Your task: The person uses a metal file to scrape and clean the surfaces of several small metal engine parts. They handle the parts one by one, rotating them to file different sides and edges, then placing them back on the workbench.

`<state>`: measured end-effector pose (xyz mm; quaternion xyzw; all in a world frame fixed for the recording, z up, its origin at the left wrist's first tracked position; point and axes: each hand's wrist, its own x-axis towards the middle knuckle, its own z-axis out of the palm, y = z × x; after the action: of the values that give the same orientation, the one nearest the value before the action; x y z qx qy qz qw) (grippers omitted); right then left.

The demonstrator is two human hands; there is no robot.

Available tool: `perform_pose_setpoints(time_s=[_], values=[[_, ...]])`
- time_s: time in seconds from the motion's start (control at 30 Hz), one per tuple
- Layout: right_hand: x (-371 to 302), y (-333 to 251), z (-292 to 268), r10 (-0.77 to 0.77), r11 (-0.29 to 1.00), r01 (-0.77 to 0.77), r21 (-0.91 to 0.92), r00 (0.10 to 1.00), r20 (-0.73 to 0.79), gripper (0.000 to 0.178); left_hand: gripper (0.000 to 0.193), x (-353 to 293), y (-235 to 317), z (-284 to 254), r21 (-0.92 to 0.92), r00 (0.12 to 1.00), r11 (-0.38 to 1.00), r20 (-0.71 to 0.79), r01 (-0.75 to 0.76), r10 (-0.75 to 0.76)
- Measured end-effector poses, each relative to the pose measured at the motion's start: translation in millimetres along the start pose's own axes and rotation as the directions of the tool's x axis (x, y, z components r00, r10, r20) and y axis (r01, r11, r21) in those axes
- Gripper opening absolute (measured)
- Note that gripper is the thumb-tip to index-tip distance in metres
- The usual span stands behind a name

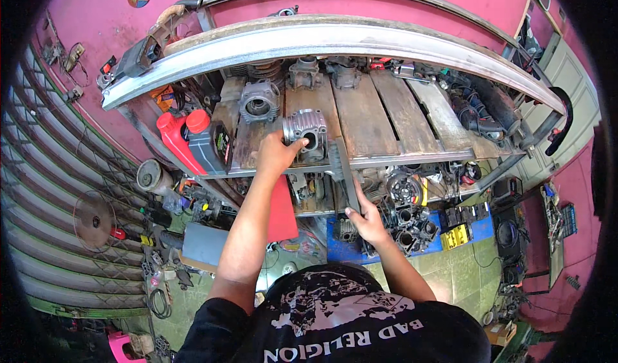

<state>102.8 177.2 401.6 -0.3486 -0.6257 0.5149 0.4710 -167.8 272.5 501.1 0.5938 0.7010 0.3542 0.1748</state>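
Note:
My left hand point(277, 154) grips a silver-grey engine cylinder head point(305, 122) at its left side, thumb by the dark round opening. It is held at the front edge of the wooden shelf point(367, 118). In my right hand point(370, 223) is a long-handled wire brush point(347, 173), its fingers wrapped round the lower end of the handle. The brush stands upright, bristles facing left, just right of the cylinder head; whether the two touch I cannot tell. Behind them a second, similar engine casting point(259, 102) rests on the planks.
Two oil bottles, one red point(172, 134) and one dark grey point(209, 145), stand at the shelf's left end. A metal beam point(335, 36) crosses above the shelf. Engine parts point(407, 224) crowd a blue mat point(380, 255) below. A red panel point(281, 212) lies beneath my left forearm.

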Motion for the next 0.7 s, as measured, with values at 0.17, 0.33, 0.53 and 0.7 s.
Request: perform_pose_setpoints(time_s=[0.17, 0.33, 0.53, 0.7], values=[[61.1, -22.1, -1.0, 0.154, 0.987, -0.155, -0.04, 0.988, -0.033, 0.077, 0.049, -5.2, -3.0, -3.3, -0.093, 0.998, 0.994, -0.03, -0.049, 0.046], [96.9, 9.6, 7.6, -0.048, 0.973, 0.04, -0.229, 0.998, -0.031, 0.079, 0.049, -7.1, -10.1, 16.7, -0.082, 0.993, 0.997, -0.117, 0.004, -0.013], [-20.9, 12.7, 31.7, -0.155, 0.944, 0.129, -0.302, 0.986, -0.061, 0.083, 0.049, -8.3, -8.9, 21.3, -0.063, 0.983, 0.998, -0.184, 0.018, -0.029], [2.3, -17.2, 43.2, 0.067, 0.991, -0.078, -0.113, 0.992, -0.103, 0.081, 0.052, -19.0, 0.9, 33.3, -0.09, 0.943, 0.996, -0.332, -0.013, -0.018]])
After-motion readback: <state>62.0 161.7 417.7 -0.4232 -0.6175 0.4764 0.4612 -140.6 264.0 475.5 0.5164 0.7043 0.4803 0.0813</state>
